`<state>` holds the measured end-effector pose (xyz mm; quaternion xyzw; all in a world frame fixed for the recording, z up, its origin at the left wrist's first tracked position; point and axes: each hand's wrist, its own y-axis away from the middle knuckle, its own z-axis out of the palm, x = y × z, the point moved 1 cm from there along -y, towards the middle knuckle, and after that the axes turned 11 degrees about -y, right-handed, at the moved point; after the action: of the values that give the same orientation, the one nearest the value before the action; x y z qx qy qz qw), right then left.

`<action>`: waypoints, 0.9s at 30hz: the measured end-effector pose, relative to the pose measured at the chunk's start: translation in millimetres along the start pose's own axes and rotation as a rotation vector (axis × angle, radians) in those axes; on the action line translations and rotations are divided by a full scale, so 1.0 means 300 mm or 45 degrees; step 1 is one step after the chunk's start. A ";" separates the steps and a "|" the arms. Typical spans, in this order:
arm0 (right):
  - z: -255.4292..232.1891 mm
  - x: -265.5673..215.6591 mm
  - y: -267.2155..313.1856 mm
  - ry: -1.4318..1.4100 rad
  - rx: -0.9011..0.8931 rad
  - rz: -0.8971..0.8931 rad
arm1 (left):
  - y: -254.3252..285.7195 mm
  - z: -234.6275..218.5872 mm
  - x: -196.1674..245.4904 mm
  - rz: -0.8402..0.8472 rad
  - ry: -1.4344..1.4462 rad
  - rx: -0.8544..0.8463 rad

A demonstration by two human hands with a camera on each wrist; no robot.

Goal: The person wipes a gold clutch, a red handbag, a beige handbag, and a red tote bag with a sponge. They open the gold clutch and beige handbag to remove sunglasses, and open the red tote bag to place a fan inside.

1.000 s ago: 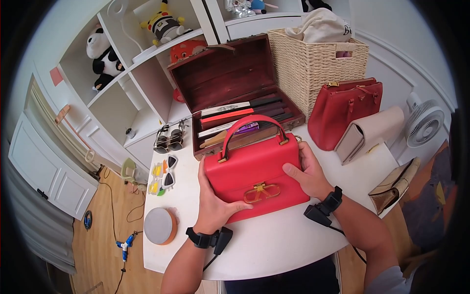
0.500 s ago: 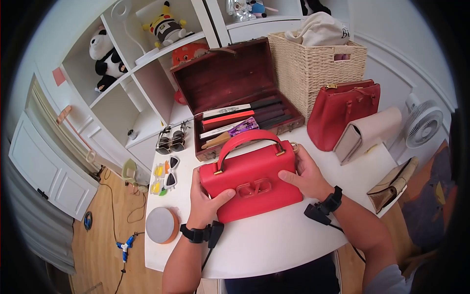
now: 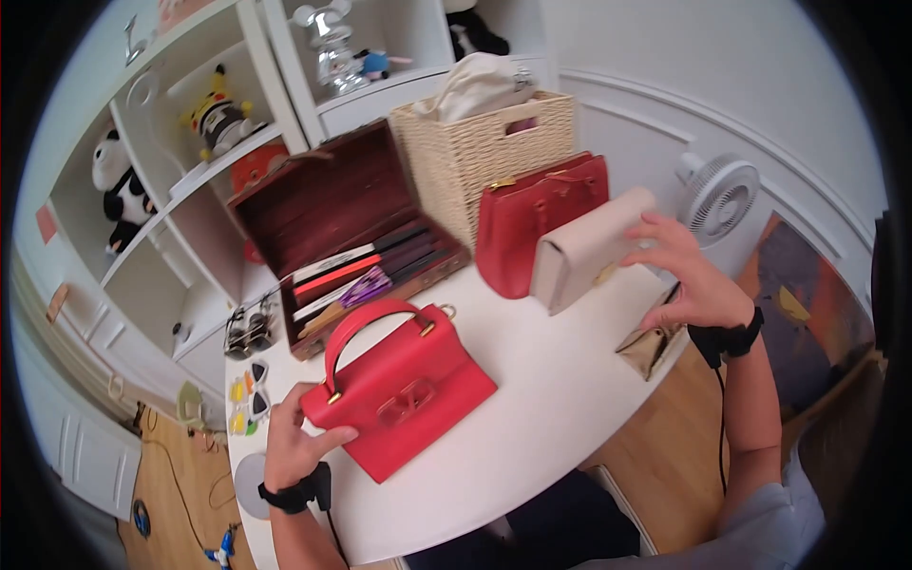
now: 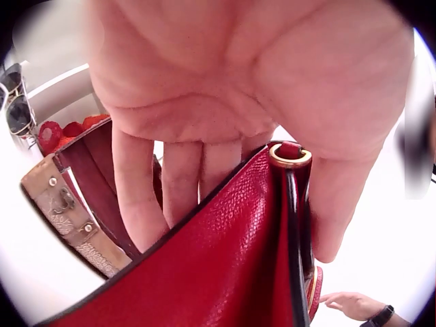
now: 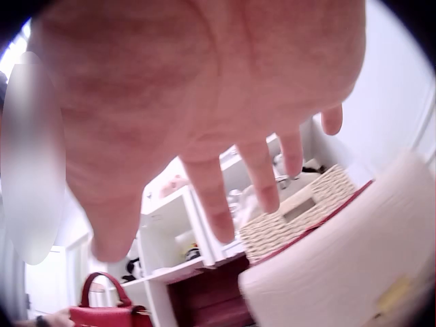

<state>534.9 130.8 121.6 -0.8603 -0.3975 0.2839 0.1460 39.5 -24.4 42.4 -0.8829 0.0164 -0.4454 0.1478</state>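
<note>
A bright red handbag with a top handle and a V-shaped clasp stands on the white table. My left hand grips its left side, thumb on the front and fingers behind; the left wrist view shows the bag's side and a gold ring between thumb and fingers. With fingers spread, my right hand is raised beside a beige flap bag, holding nothing. Below that hand, a gold-toned folded purse lies at the table's right edge, partly hidden. A darker red bag stands behind the beige one.
Behind the handbag sits an open wooden chest holding boxes and fans. A woven basket stands at the back. Sunglasses and a round grey-topped speaker are at the left; a white fan is at the right.
My right hand has let go of the red handbag and moved right toward the beige bag. The left hand keeps hold of the handbag, now tilted in view. The head view has turned right.
</note>
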 end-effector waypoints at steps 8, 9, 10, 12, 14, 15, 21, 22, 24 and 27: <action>0.005 0.188 0.188 -0.121 -0.284 0.120 | -0.009 0.206 0.190 0.184 -0.271 -0.053; 0.005 0.190 0.201 -0.123 -0.264 0.106 | -0.011 0.249 0.214 0.225 -0.294 -0.028; 0.006 0.192 0.211 -0.124 -0.249 0.090 | -0.013 0.291 0.231 0.262 -0.313 0.000; 0.003 0.195 0.227 -0.151 -0.203 0.033 | -0.028 0.370 0.268 0.330 -0.356 0.011; -0.004 0.197 0.236 -0.185 -0.220 0.017 | -0.055 0.445 0.320 0.316 -0.307 0.021; -0.004 0.202 0.238 -0.171 -0.233 -0.016 | -0.075 0.483 0.332 0.326 -0.280 0.012; 0.009 0.236 0.254 -0.184 -0.205 -0.075 | -0.217 0.698 0.440 0.363 -0.244 -0.024; 0.011 0.241 0.256 -0.194 -0.202 -0.092 | -0.241 0.731 0.455 0.363 -0.224 -0.020; 0.016 0.251 0.258 -0.212 -0.213 -0.066 | -0.299 0.802 0.459 0.380 -0.180 -0.058; 0.030 0.266 0.253 -0.226 -0.149 -0.125 | -0.373 0.887 0.485 0.295 0.005 -0.118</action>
<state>616.7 143.6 48.6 -0.8183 -0.4663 0.3279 0.0735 326.0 124.8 38.1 -0.8801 0.1393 -0.4257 0.1573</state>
